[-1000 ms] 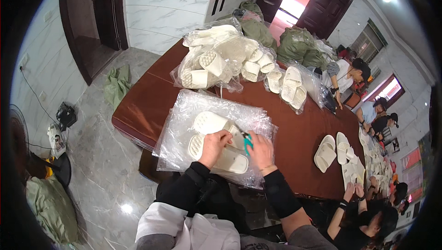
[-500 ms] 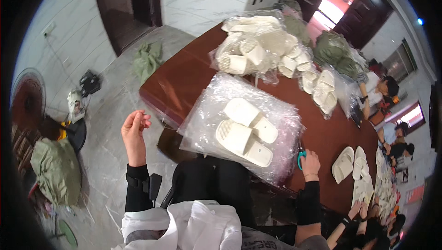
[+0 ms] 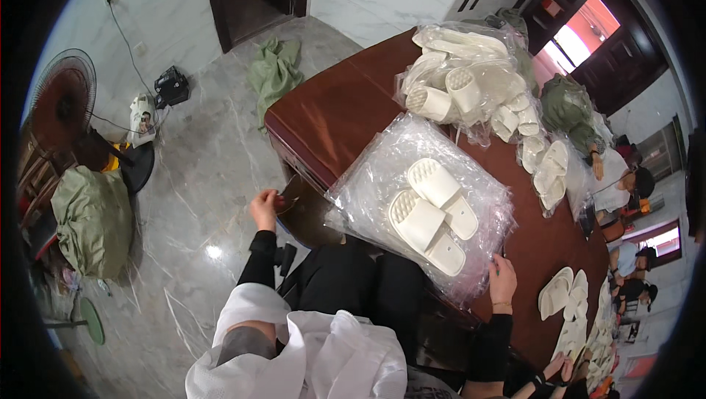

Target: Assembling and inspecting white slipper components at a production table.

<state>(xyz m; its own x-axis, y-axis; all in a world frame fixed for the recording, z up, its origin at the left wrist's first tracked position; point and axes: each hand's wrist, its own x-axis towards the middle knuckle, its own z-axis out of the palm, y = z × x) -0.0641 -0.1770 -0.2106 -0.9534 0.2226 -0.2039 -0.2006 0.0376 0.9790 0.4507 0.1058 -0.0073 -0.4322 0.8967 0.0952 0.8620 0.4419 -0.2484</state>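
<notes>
Shifted toward the plastic bags [image 3: 368,186], the right hand [image 3: 503,280] curls at their edge, the left hand [image 3: 263,210] bunches left of them, grips unclear; light handling should limit creasing.

Lettering noted on the grey garment [image 3: 425,382] at the lower edge: pale outlined characters, cut off by the frame. Nearer cream slide slipper [image 3: 418,224] of the pair on the clear plastic bags [image 3: 371,178]: small dark mark on heel of footbed, too small to read. White bag [image 3: 142,118] on the floor: dark print, unresolved. No other legible text.
</notes>
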